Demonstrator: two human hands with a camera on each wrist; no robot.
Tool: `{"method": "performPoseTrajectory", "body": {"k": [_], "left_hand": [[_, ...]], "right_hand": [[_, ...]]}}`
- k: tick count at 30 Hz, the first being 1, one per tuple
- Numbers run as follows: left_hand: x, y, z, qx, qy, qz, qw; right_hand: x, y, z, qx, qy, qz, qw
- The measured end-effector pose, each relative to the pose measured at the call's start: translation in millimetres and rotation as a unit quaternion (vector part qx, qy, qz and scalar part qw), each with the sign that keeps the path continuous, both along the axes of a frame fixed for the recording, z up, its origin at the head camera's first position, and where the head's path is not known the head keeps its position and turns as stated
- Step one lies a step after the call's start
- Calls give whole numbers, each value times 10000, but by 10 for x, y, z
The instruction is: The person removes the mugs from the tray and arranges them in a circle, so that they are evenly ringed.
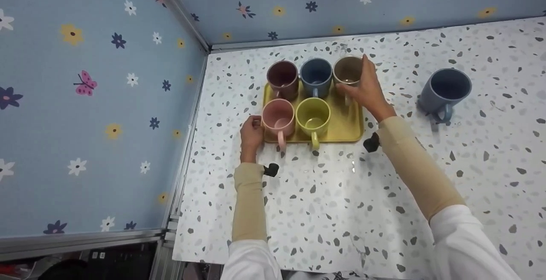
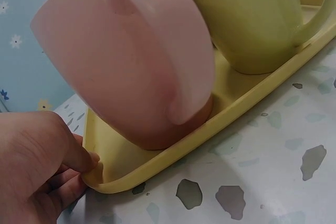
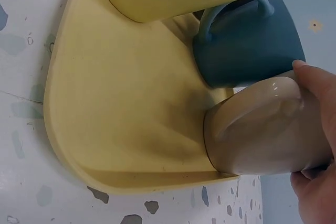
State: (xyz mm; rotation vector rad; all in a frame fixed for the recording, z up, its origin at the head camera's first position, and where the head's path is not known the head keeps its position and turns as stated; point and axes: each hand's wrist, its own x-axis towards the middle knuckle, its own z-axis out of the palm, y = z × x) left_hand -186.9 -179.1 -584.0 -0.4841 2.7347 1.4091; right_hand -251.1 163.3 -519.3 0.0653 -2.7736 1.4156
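A yellow tray (image 1: 341, 131) carries several mugs. At its back right corner my right hand (image 1: 367, 88) grips a taupe mug (image 3: 262, 135) by its sides, thumb near the rim. Beside that mug stands a blue mug (image 1: 315, 77), then a dark maroon mug (image 1: 283, 79) at the back left. In front are a pink mug (image 1: 278, 120) and a yellow-green mug (image 1: 313, 118), handles toward me. My left hand (image 1: 251, 135) pinches the tray's front left corner, with the thumb on the rim in the left wrist view.
Another blue mug (image 1: 443, 92) stands apart on the speckled white table (image 1: 315, 212), to the right of the tray. Blue flowered panels (image 1: 111, 101) wall in the left side and the back.
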Motion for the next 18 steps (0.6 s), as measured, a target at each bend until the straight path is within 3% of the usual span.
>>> {"method": "performPoseTrajectory", "body": {"k": [18], "left_hand": [[-11, -1, -5, 131, -224, 49, 9997]], "right_hand": [[11, 28, -34, -171, 364, -109, 9991]]}}
